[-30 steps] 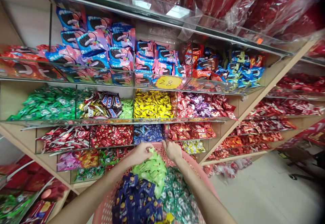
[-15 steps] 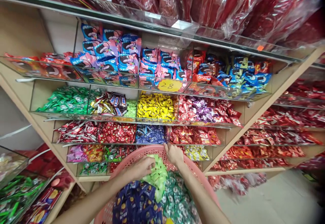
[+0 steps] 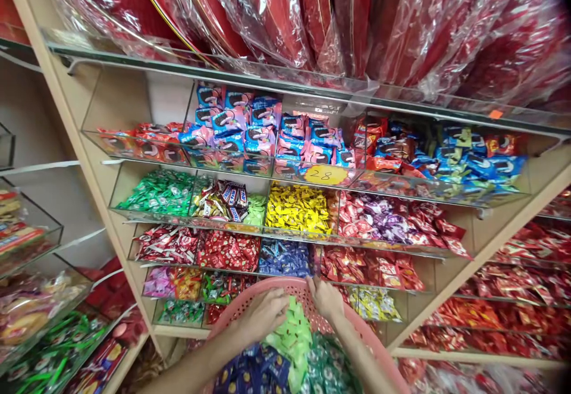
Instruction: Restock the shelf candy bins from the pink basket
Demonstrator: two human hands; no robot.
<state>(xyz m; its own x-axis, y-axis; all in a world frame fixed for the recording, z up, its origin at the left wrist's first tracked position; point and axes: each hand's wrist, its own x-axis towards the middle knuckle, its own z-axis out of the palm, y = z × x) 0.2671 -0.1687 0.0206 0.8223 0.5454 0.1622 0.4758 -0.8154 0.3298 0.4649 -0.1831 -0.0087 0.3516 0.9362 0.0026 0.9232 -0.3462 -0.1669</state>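
A pink perforated plastic basket (image 3: 372, 343) is at the bottom centre, below the shelves. In it lie light green wrapped candies (image 3: 292, 337), dark blue packets (image 3: 252, 370) and dark green wrapped candies (image 3: 328, 364). My right hand (image 3: 328, 300) grips the basket's far rim, its fingers closed over the edge. Over the left edge of the light green candies hangs my left hand (image 3: 266, 315), with its fingers curled together. Whatever those fingers may hold is hidden.
Glass-fronted shelves (image 3: 236, 227) of sorted candies stand ahead, with a yellow "28" tag (image 3: 325, 174) on an upper one. Red items in clear plastic (image 3: 276, 13) fill the top. More candy bins (image 3: 44, 334) are at the left, red packets (image 3: 504, 281) at the right.
The view has tilted up, so shelves, basket and hands appear lower and further right. My right hand stays on the rim. My left hand remains by the light green candies.
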